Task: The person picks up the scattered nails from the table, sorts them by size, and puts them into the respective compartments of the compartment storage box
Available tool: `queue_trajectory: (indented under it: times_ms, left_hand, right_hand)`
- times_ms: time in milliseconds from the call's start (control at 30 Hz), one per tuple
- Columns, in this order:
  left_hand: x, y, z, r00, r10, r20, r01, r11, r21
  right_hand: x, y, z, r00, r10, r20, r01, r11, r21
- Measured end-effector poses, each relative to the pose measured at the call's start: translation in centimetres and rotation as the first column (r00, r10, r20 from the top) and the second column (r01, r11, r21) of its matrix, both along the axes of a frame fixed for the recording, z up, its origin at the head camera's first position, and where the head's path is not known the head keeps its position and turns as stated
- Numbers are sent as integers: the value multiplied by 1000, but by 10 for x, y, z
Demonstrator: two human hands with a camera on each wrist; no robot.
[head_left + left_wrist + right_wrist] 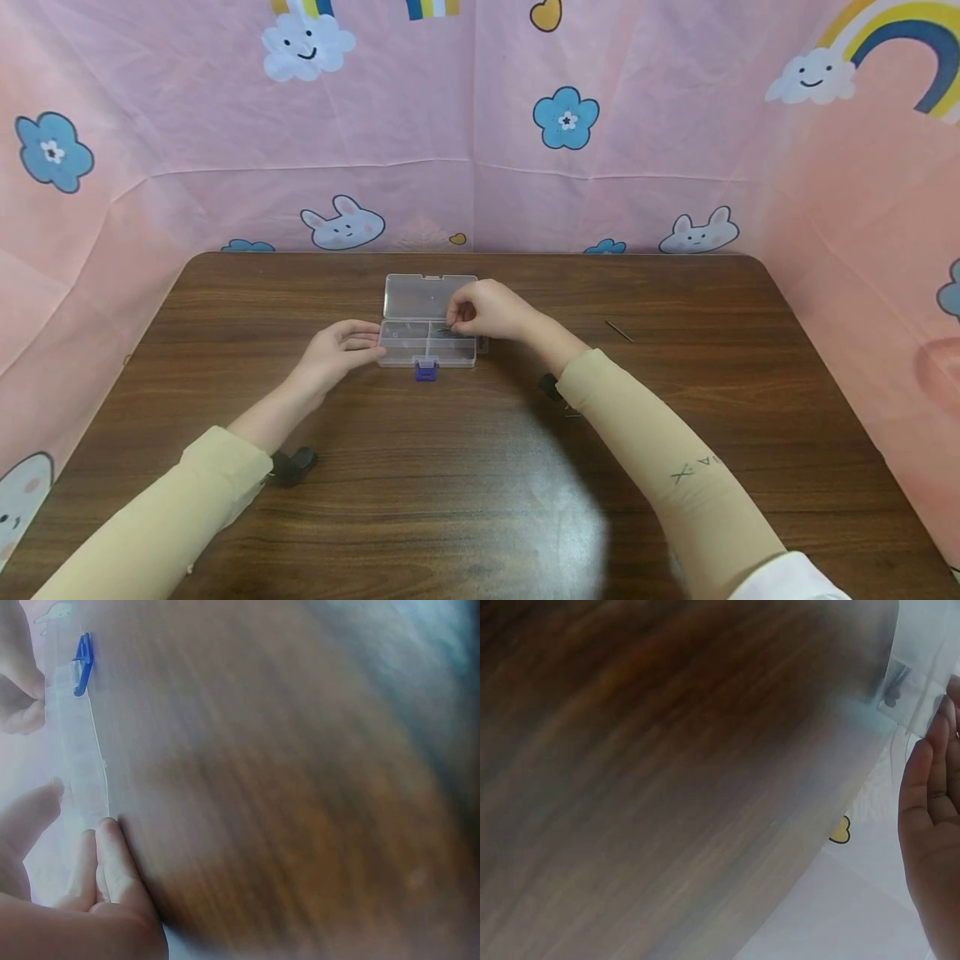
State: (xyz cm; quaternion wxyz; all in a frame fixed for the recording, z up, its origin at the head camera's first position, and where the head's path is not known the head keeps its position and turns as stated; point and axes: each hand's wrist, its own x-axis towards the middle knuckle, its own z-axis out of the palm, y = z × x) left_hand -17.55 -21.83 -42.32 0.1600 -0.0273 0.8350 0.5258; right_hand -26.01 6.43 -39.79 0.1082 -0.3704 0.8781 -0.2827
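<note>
A clear plastic compartment box (405, 354) stands on the table, its lid (412, 296) swung up at the back. At its front hangs a blue clasp (426, 372). My left hand (337, 348) holds the box's left end, thumb toward the front, fingers farther back; in the left wrist view the fingertips (109, 829) meet its edge. Over the back right compartment is my right hand (491, 310), fingers curled and tips low inside. Small dark pieces (442, 332) lie beneath them. I cannot tell whether the right fingertips hold one.
To the right on the wooden table (450, 500) lies a thin metal rod (619, 332). Closer to my right sleeve are thin pin-like pieces (573, 414), partly covered by it. Dark wrist devices (292, 467) show under both forearms. A patterned cloth (525, 192) rises behind the table.
</note>
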Motion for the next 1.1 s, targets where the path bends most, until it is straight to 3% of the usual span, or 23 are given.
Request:
queue_trajectory:
  times_ms: [433, 1100]
  left_hand:
    - [-3, -1, 0, 1000, -6, 2, 6, 1000, 2]
    - [-4, -2, -2, 1000, -15, -20, 15, 1000, -4]
  right_hand:
    - [-3, 11, 2, 1000, -12, -8, 12, 999, -46]
    - [-8, 70, 13, 986, -167, 8, 167, 982, -87]
